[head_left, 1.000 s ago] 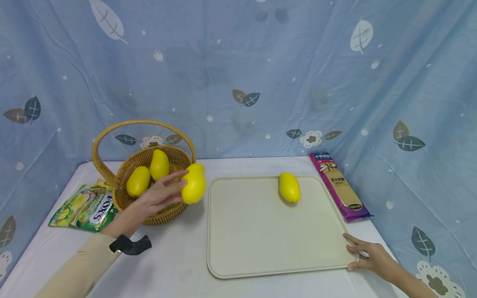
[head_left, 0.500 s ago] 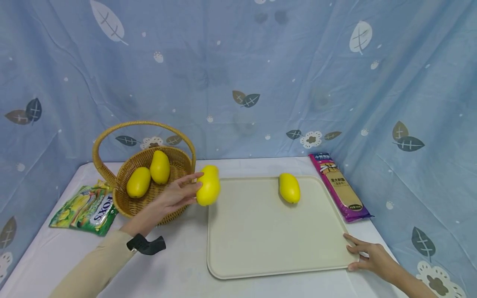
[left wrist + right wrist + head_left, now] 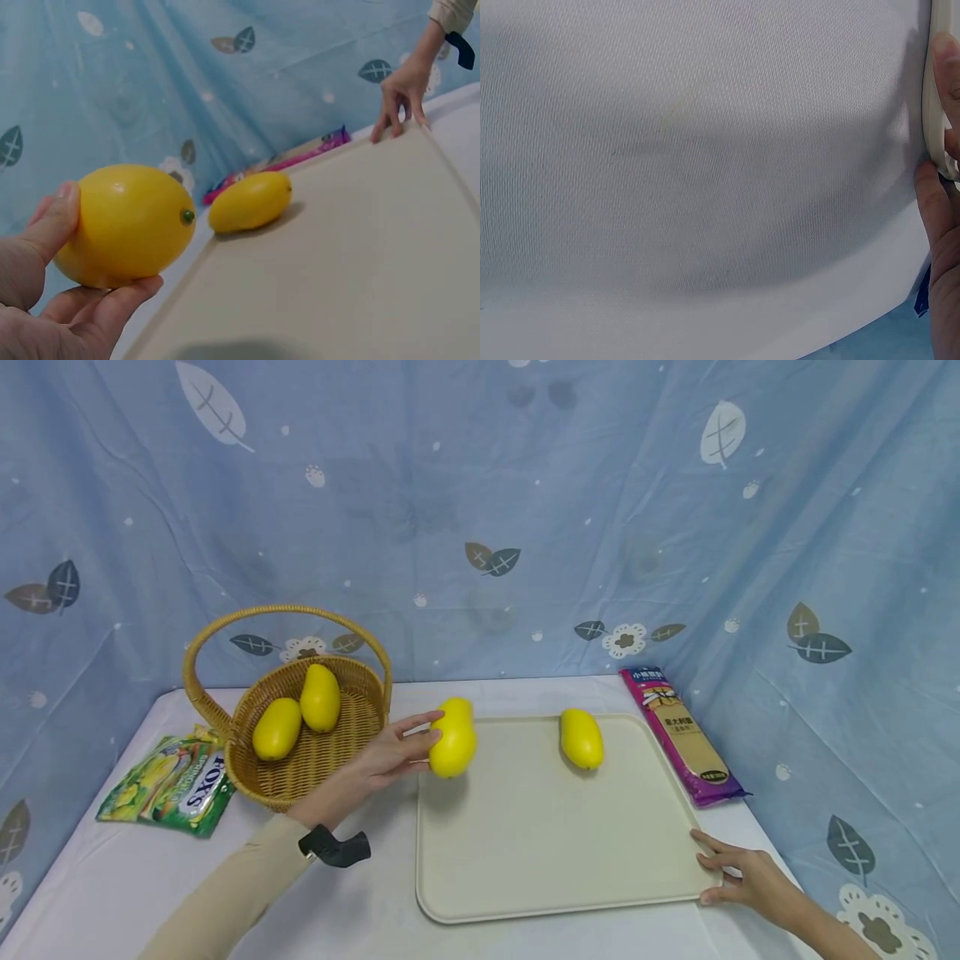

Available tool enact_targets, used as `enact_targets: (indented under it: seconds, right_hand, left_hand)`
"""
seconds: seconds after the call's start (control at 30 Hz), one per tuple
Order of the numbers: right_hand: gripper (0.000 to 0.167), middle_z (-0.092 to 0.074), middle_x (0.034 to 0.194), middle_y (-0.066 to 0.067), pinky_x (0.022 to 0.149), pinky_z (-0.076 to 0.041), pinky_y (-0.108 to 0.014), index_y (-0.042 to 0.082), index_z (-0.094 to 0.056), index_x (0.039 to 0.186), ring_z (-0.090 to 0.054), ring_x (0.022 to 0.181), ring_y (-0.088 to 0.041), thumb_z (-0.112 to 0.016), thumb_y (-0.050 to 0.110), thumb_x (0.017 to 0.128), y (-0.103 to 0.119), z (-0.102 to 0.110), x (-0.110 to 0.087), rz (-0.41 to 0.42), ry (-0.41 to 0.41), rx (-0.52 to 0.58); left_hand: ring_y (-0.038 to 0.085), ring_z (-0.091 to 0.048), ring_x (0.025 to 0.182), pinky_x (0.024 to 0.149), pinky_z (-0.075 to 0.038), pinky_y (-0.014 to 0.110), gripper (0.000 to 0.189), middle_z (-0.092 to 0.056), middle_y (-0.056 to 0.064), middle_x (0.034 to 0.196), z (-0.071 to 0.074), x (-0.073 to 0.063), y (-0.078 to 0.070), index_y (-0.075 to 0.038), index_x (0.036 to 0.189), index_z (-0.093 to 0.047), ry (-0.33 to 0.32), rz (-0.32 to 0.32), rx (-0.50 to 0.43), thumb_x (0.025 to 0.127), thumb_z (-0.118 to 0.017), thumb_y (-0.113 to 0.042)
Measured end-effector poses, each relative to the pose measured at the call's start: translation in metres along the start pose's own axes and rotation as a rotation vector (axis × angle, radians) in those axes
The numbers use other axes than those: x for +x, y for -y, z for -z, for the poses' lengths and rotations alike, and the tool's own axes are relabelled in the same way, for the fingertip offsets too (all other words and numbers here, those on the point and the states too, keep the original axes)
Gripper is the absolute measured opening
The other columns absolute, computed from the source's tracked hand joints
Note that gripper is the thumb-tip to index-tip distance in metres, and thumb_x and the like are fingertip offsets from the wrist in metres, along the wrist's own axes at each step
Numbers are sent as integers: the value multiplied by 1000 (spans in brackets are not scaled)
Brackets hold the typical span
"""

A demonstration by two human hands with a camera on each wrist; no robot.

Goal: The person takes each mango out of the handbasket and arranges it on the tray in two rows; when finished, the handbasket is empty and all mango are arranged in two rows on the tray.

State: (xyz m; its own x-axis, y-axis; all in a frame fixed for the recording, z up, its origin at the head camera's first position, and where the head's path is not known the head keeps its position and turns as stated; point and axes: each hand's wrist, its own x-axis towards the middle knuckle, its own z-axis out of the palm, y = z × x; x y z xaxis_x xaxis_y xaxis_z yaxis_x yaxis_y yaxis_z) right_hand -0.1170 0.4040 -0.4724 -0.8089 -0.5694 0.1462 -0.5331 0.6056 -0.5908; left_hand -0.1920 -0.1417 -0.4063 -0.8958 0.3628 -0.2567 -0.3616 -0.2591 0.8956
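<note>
My left hand (image 3: 401, 750) holds a yellow mango (image 3: 453, 739) between thumb and fingertips, above the left side of the beige tray (image 3: 555, 843). Seen from the left wrist, the held mango (image 3: 131, 225) has a small green stem spot facing right. A second mango (image 3: 581, 739) lies on the tray near its back edge. At the tray's front right corner, my right hand (image 3: 750, 872) grips the rim, with the thumb at the front edge and the fingers at the right edge. Two more mangoes (image 3: 320, 697) sit in the wicker basket (image 3: 363, 727).
The basket's tall handle (image 3: 288, 608) arches over it. Left of the basket lies a green Fox's candy bag (image 3: 172, 783). A purple noodle packet (image 3: 682, 739) lies beyond the tray's right edge. A blue patterned curtain (image 3: 420, 485) surrounds the white table (image 3: 360, 918).
My left hand has carried the mango rightward, from beside the basket to over the tray's left side. The right hand stays at the tray corner.
</note>
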Motion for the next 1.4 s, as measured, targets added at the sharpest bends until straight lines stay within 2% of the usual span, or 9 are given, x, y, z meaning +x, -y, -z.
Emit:
enact_targets:
  seconds: [0.17, 0.43, 0.6, 0.83, 1.0, 1.1, 1.3, 1.4]
  right_hand:
    - [53, -33, 135, 28, 74, -45, -2, -16, -66, 101, -42, 109, 13, -82, 23, 68, 0, 0, 0, -3, 2, 8]
    - [52, -33, 135, 28, 75, -46, -3, -16, -66, 101, -43, 109, 13, -82, 20, 68, 1, 0, 0, 0, 5, 23]
    - [52, -32, 135, 29, 75, -45, -2, -16, -66, 103, -43, 109, 13, -82, 21, 70, 1, 1, 0, -21, 21, 26]
    - [51, -33, 136, 28, 75, -46, -3, -18, -64, 102, -44, 109, 12, -82, 17, 69, 1, 1, 0, 2, 11, 50]
    - [51, -33, 137, 27, 75, -46, -3, -19, -64, 103, -44, 109, 12, -82, 15, 69, 1, 1, -1, 7, 5, 54]
    - [51, -33, 137, 28, 74, -47, -4, -20, -62, 104, -45, 108, 11, -81, 13, 70, 1, 1, -1, -3, 14, 68]
    - [52, -33, 137, 27, 75, -47, -4, -20, -62, 104, -46, 108, 11, -81, 14, 70, 3, 2, 0, 4, 8, 64]
    - [52, -33, 138, 26, 76, -47, -5, -21, -62, 103, -46, 108, 11, -81, 12, 69, 3, 1, -1, 27, -3, 81]
  left_hand:
    - [21, -61, 106, 89, -53, 39, 53, -47, 21, 137, -8, 7, 3, -9, 148, -36, 19, 9, -19, 98, -55, -11]
    - [26, -61, 106, 88, -53, 42, 48, -45, 25, 140, -22, 20, 8, -9, 144, -44, 1, 11, -12, 98, -55, -7]
    - [27, -61, 105, 86, -54, 42, 47, -47, 25, 138, -30, 29, 12, -10, 142, -47, 1, 14, -5, 97, -56, -6]
    - [24, -64, 99, 80, -57, 38, 47, -53, 22, 132, -40, 45, 21, -7, 141, -49, 6, -2, 46, 95, -59, -7]
    - [19, -66, 89, 67, -58, 27, 46, -59, 18, 126, -44, 60, 32, -9, 137, -54, -34, 19, 76, 92, -64, -8]
    - [16, -65, 87, 62, -56, 23, 44, -59, 17, 128, -46, 68, 38, -9, 135, -56, -46, 24, 90, 92, -64, -8]
    - [16, -64, 86, 64, -55, 23, 40, -58, 17, 130, -50, 83, 49, -9, 129, -61, -86, 2, 139, 90, -68, -9]
    - [17, -64, 89, 70, -57, 26, 41, -59, 16, 130, -52, 89, 55, -9, 127, -63, -110, -5, 143, 87, -70, -9]
